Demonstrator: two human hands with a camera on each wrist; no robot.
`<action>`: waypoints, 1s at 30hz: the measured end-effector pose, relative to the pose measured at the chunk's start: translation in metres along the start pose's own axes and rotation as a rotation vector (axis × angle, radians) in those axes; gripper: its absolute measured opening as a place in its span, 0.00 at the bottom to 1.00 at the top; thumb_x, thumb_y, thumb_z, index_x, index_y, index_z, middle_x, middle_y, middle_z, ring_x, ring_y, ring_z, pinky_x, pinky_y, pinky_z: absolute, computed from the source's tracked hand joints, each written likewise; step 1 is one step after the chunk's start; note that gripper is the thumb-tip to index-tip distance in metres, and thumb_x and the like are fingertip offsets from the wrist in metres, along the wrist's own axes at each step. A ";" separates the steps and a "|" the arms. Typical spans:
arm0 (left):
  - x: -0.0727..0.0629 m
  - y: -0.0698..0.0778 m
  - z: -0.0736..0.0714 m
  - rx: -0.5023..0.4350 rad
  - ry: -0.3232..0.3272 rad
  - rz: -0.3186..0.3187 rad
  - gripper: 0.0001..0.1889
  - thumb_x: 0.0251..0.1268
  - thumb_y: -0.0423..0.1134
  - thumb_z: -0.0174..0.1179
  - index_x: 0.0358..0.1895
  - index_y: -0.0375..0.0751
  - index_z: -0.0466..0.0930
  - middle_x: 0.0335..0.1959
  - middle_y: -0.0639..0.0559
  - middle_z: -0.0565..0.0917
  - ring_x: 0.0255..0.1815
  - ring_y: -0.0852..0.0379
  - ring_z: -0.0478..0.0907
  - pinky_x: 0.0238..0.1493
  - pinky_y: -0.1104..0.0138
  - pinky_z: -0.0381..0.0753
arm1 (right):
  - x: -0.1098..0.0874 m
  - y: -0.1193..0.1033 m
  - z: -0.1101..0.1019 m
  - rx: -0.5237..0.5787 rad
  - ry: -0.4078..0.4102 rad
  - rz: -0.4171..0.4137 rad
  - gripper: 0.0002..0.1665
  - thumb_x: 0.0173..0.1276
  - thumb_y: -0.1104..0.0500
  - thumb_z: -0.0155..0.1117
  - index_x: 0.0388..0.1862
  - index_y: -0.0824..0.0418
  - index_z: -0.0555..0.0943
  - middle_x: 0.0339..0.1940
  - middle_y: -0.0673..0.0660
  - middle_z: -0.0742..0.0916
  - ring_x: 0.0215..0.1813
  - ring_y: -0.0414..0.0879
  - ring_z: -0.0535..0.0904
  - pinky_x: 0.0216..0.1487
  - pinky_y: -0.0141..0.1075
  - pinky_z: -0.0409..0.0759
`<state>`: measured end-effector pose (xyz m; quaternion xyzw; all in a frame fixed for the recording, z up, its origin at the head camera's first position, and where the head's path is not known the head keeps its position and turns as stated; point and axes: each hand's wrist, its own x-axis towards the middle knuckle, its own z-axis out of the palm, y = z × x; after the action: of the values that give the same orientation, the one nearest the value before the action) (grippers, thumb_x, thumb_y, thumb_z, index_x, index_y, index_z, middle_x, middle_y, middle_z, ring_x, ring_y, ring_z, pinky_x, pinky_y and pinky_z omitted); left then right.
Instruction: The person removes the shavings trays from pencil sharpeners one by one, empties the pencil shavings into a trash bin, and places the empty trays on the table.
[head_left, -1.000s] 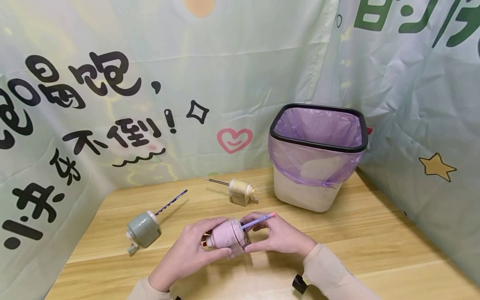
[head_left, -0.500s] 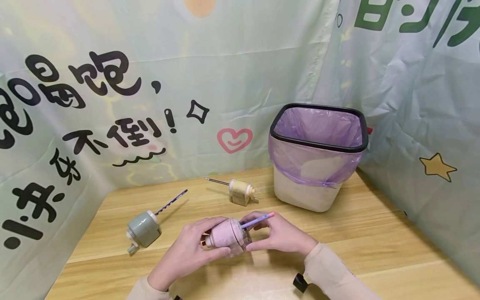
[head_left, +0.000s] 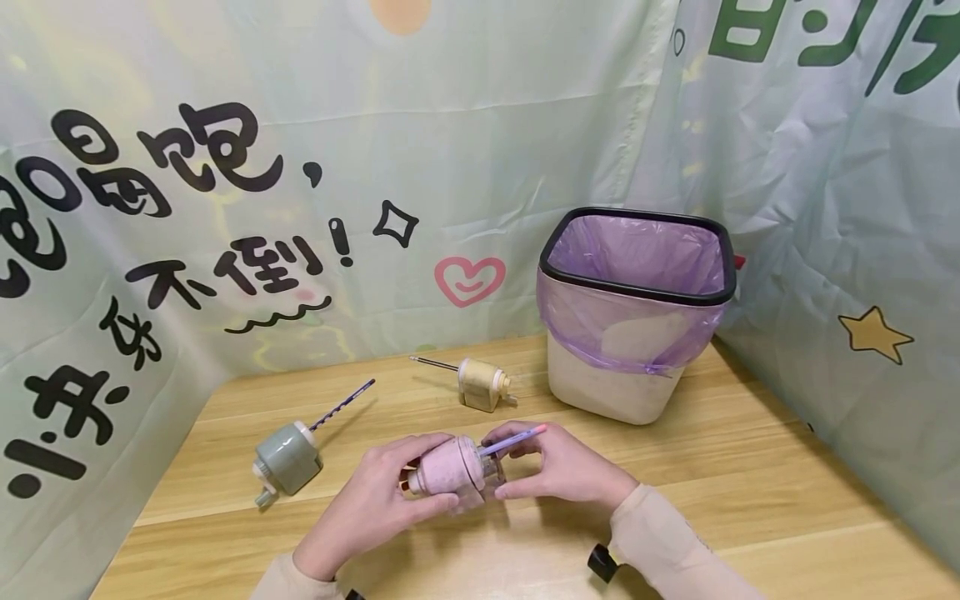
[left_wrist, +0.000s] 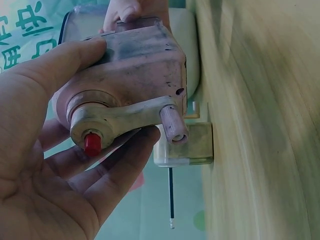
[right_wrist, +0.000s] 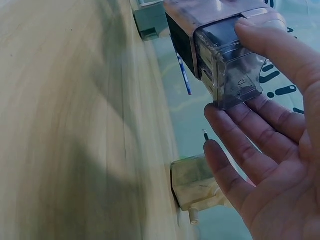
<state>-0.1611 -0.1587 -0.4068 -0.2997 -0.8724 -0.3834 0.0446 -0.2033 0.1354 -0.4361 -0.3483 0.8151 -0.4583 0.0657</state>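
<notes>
My left hand (head_left: 378,496) holds a pink crank pencil sharpener (head_left: 450,468) just above the table, thumb on one side and fingers on the other. A purple pencil (head_left: 517,439) with a pink end sticks out of its front. The left wrist view shows the crank (left_wrist: 137,117) and a red knob (left_wrist: 92,144) at the back. With thumb and fingertips, my right hand (head_left: 562,468) pinches the clear shavings drawer (right_wrist: 235,75), which stands partly out of the sharpener's front below the pencil. Dark bits cling inside the drawer.
A grey sharpener (head_left: 287,458) with a dark-blue pencil (head_left: 342,404) stands at the left. Behind my hands is a yellowish sharpener (head_left: 480,387) with a black pencil (head_left: 435,363). A white bin (head_left: 611,392) with a purple liner (head_left: 630,333) stands back right, against the curtain.
My right hand has shifted slightly right, and the clear drawer stands a little further out of the pink sharpener. My left hand has edged slightly left, keeping its hold.
</notes>
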 end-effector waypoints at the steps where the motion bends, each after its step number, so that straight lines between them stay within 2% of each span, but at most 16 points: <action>1: 0.000 0.000 0.000 0.009 0.001 -0.004 0.34 0.61 0.55 0.79 0.69 0.48 0.82 0.58 0.52 0.90 0.47 0.65 0.87 0.46 0.70 0.89 | 0.000 0.000 -0.001 -0.005 -0.002 0.009 0.35 0.64 0.46 0.83 0.67 0.55 0.83 0.62 0.50 0.90 0.60 0.43 0.87 0.67 0.45 0.86; 5: -0.001 -0.001 -0.002 0.041 0.006 -0.027 0.35 0.61 0.56 0.79 0.69 0.46 0.82 0.59 0.51 0.90 0.48 0.64 0.87 0.47 0.70 0.89 | 0.000 0.001 -0.004 -0.009 -0.005 0.039 0.34 0.65 0.45 0.82 0.67 0.54 0.83 0.62 0.49 0.89 0.60 0.41 0.88 0.68 0.44 0.85; 13: 0.000 -0.003 -0.004 0.061 0.007 -0.030 0.35 0.60 0.55 0.80 0.69 0.44 0.82 0.58 0.51 0.90 0.47 0.65 0.86 0.46 0.70 0.89 | -0.002 0.001 -0.009 0.017 -0.005 0.045 0.37 0.64 0.46 0.83 0.68 0.58 0.82 0.63 0.50 0.89 0.59 0.42 0.88 0.69 0.43 0.85; 21: 0.001 -0.005 -0.004 0.077 0.015 -0.031 0.34 0.59 0.53 0.80 0.67 0.44 0.83 0.56 0.50 0.91 0.45 0.65 0.86 0.44 0.70 0.88 | -0.003 0.005 -0.011 0.024 -0.001 0.038 0.34 0.64 0.48 0.83 0.66 0.54 0.83 0.61 0.54 0.90 0.60 0.44 0.88 0.71 0.46 0.84; 27: 0.001 -0.008 -0.006 0.061 0.016 -0.038 0.33 0.60 0.53 0.80 0.67 0.44 0.83 0.53 0.50 0.91 0.43 0.66 0.85 0.41 0.71 0.88 | -0.005 0.006 -0.013 0.000 -0.008 0.089 0.36 0.63 0.46 0.83 0.65 0.57 0.82 0.56 0.49 0.91 0.60 0.45 0.88 0.72 0.46 0.83; 30: 0.002 -0.008 -0.008 0.064 0.016 -0.052 0.33 0.60 0.52 0.81 0.67 0.45 0.82 0.53 0.52 0.91 0.43 0.67 0.84 0.41 0.71 0.88 | -0.005 0.006 -0.014 0.006 -0.017 0.102 0.36 0.63 0.46 0.83 0.66 0.58 0.82 0.57 0.50 0.90 0.61 0.45 0.88 0.73 0.46 0.82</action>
<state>-0.1683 -0.1677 -0.4063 -0.2724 -0.8914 -0.3585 0.0511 -0.2086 0.1505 -0.4340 -0.3101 0.8298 -0.4538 0.0968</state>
